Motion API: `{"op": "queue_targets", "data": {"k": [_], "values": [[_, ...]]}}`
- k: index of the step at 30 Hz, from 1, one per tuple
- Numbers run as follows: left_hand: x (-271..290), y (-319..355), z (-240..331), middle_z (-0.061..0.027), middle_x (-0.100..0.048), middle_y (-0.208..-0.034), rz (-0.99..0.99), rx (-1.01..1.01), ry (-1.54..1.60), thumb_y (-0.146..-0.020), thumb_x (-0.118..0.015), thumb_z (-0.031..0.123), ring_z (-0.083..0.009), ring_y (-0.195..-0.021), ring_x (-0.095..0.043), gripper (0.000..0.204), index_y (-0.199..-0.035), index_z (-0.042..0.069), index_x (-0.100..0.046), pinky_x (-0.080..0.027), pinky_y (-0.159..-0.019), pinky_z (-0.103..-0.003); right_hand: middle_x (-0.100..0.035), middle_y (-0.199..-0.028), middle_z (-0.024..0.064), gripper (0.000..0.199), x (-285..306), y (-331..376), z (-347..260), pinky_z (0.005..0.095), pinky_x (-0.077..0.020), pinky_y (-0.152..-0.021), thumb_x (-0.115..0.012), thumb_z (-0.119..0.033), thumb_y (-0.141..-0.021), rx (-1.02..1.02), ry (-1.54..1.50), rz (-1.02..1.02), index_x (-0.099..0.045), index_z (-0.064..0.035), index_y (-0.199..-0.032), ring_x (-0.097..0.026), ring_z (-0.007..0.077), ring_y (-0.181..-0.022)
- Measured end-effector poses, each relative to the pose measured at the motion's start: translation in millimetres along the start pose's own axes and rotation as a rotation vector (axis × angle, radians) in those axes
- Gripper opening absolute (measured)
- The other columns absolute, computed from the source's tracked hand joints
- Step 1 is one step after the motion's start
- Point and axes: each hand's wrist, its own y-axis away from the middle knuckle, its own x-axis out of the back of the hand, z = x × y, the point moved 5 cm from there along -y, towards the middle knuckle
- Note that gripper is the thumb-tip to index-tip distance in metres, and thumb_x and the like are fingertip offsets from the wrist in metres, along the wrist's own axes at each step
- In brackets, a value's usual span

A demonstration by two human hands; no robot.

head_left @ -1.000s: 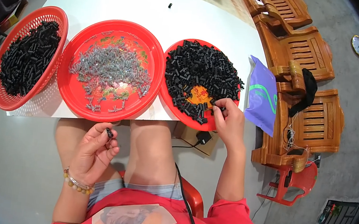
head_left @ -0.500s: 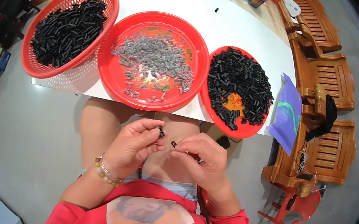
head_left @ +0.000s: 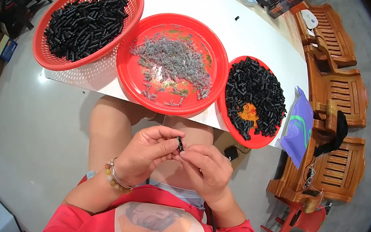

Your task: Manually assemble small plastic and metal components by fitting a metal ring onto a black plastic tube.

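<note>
Above my lap, my left hand [head_left: 147, 152] pinches a small black plastic piece [head_left: 179, 142] between thumb and fingers. My right hand [head_left: 208, 166] is closed at the fingertips on a second small black piece, which meets the lower end of the first. Fingers hide most of both pieces. Just beyond my hands, a round red tray [head_left: 126, 91] holds a heap of small silvery metal parts that look like springs. To its right, a red plate [head_left: 256, 142] bears many short black pieces. A red mesh basket [head_left: 136, 5] at the left is full of longer black tube-like pieces.
The basket, tray and plate stand along the near edge of a white table [head_left: 208, 3]. One loose black piece [head_left: 237, 18] lies farther back on it. A purple pouch [head_left: 297, 127] hangs over the right corner. Wooden chairs [head_left: 343, 93] and a red plastic stool [head_left: 304, 225] are at the right.
My two hands have come together, so the black pieces that were apart now touch. The whole view has shifted slightly, moving the table and containers a little to the right.
</note>
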Motion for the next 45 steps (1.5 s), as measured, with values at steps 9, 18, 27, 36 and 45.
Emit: {"op": "queue_targets", "data": {"k": [9,18,27,36,45], "values": [[-1,3,2,-0.0093,-0.065,-0.098,-0.061,-0.022,-0.088,-0.089,-0.057,0.003,-0.0121,-0.085,-0.063,0.024,-0.113,-0.003,-0.058,-0.051,-0.074,-0.022,-0.063,-0.077,0.0068,0.025,-1,0,-6,0.0288,-0.0485,-0.05,-0.078,-0.009,-0.066,-0.026,0.022,0.015,-0.065,-0.0059,-0.087,-0.063,0.0204,-0.063],[-14,5,10,-0.008,-0.062,-0.104,-0.155,0.051,-0.043,-0.089,-0.057,0.002,-0.0086,-0.088,-0.06,0.043,-0.13,0.001,-0.044,-0.049,-0.077,-0.021,-0.062,-0.084,0.0065,0.047,2,-18,3,0.0315,-0.0487,-0.052,-0.08,-0.029,-0.064,-0.08,-0.038,-0.229,-0.062,-0.0072,-0.101,-0.062,0.0198,-0.064],[-9,8,18,-0.0028,-0.058,-0.099,-0.268,0.066,-0.52,-0.081,-0.067,0.004,-0.0073,-0.084,-0.054,0.057,-0.134,0.004,-0.045,-0.047,-0.075,-0.023,-0.058,-0.07,0.0043,0.037,-3,-21,-4,0.0291,-0.0441,-0.048,-0.079,-0.024,-0.062,0.068,0.017,-0.234,-0.066,-0.0052,-0.092,-0.057,0.02,-0.056],[-27,11,36,-0.0066,-0.059,-0.098,-0.396,-0.476,-1.181,-0.067,-0.078,0.009,-0.015,-0.078,-0.055,0.068,-0.129,0.008,-0.052,-0.049,-0.071,-0.026,-0.055,-0.067,0.0057,0.032,-2,-11,-5,0.0312,-0.0437,-0.047,-0.077,-0.021,-0.066,0.049,0.054,-0.132,-0.064,-0.0049,-0.091,-0.056,0.0216,-0.053],[-26,11,35,-0.0077,-0.059,-0.096,-0.391,-0.51,-1.249,-0.067,-0.077,0.011,-0.016,-0.077,-0.056,0.065,-0.127,0.007,-0.054,-0.048,-0.068,-0.028,-0.049,-0.059,0.0053,0.028,-3,-10,-2,0.0298,-0.0383,-0.043,-0.076,-0.02,-0.067,0.054,0.006,-0.098,-0.064,-0.0011,-0.083,-0.051,0.0206,-0.048]]}}
